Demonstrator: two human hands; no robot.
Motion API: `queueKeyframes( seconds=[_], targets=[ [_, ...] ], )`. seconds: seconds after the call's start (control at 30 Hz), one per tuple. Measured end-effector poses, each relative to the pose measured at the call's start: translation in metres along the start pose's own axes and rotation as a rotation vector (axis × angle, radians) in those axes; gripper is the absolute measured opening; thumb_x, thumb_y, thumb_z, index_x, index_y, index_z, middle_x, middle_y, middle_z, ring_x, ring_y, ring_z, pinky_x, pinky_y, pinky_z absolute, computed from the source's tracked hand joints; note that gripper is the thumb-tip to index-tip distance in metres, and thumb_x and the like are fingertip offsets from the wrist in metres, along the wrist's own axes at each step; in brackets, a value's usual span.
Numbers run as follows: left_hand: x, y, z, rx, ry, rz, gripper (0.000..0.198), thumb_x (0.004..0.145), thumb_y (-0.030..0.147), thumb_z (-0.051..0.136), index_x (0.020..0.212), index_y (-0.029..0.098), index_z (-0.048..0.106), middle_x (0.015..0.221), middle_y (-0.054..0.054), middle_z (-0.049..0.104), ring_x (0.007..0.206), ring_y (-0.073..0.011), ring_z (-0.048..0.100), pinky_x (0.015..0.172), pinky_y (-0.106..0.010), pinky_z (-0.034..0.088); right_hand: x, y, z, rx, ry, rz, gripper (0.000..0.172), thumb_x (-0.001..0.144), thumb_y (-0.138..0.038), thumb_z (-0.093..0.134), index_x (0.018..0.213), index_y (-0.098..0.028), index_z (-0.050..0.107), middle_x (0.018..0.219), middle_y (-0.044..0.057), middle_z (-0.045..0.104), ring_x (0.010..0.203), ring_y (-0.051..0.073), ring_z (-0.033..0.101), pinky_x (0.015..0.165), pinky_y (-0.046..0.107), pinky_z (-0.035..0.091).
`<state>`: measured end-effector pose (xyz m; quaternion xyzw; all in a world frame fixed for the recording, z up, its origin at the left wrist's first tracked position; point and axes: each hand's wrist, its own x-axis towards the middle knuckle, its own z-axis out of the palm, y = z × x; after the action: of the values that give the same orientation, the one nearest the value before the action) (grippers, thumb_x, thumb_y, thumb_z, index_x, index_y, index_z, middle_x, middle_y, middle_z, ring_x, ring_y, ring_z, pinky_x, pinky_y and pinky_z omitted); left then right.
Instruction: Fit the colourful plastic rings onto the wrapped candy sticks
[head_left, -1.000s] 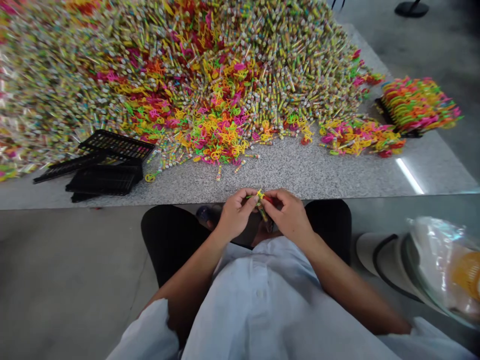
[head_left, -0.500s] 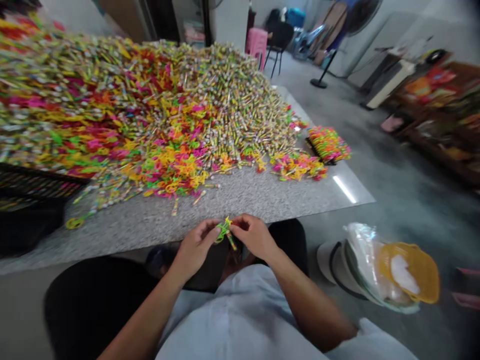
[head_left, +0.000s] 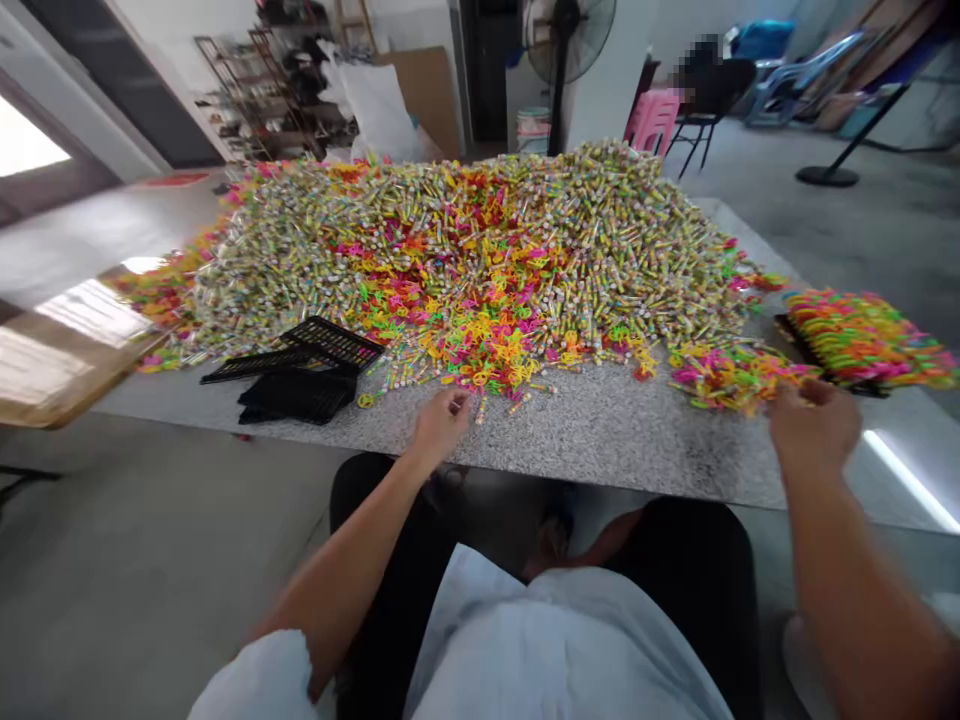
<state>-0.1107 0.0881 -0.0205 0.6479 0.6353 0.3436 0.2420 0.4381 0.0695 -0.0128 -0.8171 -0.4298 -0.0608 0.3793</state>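
A huge heap of small colourful sticks and neon plastic rings point(head_left: 480, 250) covers the speckled stone table point(head_left: 600, 440). My left hand point(head_left: 441, 422) rests at the heap's near edge, fingers bent together over loose sticks point(head_left: 480, 405); what they pinch is hidden. My right hand point(head_left: 814, 425) is stretched far right, smeared by motion, beside a small pile of neon pieces point(head_left: 731, 372). Just beyond it, a black tray filled with neon pieces point(head_left: 862, 335) sits at the table's right end. My fingers there are not readable.
Empty black grid trays point(head_left: 300, 375) lie stacked at the left front of the table. A standing fan point(head_left: 566, 40), a pink stool point(head_left: 652, 120), chairs and shelves stand behind the table. The table edge runs just over my knees.
My hands, earlier together at my lap on one small stick with a ring, have parted. The left went forward to the heap's edge, the right swung out to the small pile.
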Motion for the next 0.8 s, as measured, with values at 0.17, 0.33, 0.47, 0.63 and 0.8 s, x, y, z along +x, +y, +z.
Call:
queueKeyframes(
  seconds=[0.17,0.33,0.47,0.63,0.8],
  targets=[
    [0.039,0.024,0.011,0.22,0.083,0.224,0.028,0.095,0.032,0.057,0.116,0.02,0.069,0.115,-0.01,0.07,0.106,-0.0244,0.066,0.101,-0.042,0.051,-0.086,-0.104,0.061,0.136,-0.482,-0.438,0.029,0.095,-0.036,0.056,0.112,-0.018,0.072,0.11,0.014,0.071,0.09,0.025,0.068,0.086,0.039,0.051],
    [0.072,0.061,0.03,0.492,-0.006,0.512,0.056,0.091,0.04,0.065,0.144,0.025,0.057,0.158,-0.012,0.044,0.148,-0.0364,0.035,0.123,-0.054,0.026,-0.149,-0.206,0.103,0.024,-0.641,-0.672,0.031,0.098,-0.029,0.054,0.125,-0.018,0.066,0.127,0.015,0.063,0.097,0.023,0.068,0.083,0.033,0.051],
    [0.087,0.055,0.034,0.596,-0.106,0.538,0.066,0.09,0.043,0.066,0.151,0.028,0.05,0.165,-0.011,0.036,0.153,-0.038,0.025,0.125,-0.058,0.016,-0.154,-0.222,0.108,-0.087,-0.669,-0.594,0.025,0.102,-0.029,0.05,0.112,-0.016,0.069,0.114,0.014,0.065,0.09,0.022,0.068,0.077,0.031,0.049],
    [0.1,0.033,0.018,0.596,-0.125,0.549,0.064,0.091,0.043,0.063,0.151,0.025,0.049,0.161,-0.013,0.041,0.151,-0.0366,0.029,0.125,-0.057,0.018,-0.153,-0.183,0.101,-0.029,-0.594,-0.528,0.025,0.102,-0.033,0.05,0.106,-0.017,0.07,0.107,0.012,0.065,0.091,0.022,0.066,0.079,0.03,0.048],
    [0.113,0.02,0.002,0.576,-0.131,0.586,0.062,0.086,0.03,0.064,0.145,0.017,0.052,0.151,-0.016,0.05,0.145,-0.0328,0.039,0.124,-0.05,0.024,-0.153,-0.148,0.093,0.018,-0.494,-0.426,0.026,0.1,-0.035,0.051,0.103,-0.017,0.069,0.103,0.012,0.066,0.09,0.024,0.065,0.081,0.033,0.046]
  ],
)
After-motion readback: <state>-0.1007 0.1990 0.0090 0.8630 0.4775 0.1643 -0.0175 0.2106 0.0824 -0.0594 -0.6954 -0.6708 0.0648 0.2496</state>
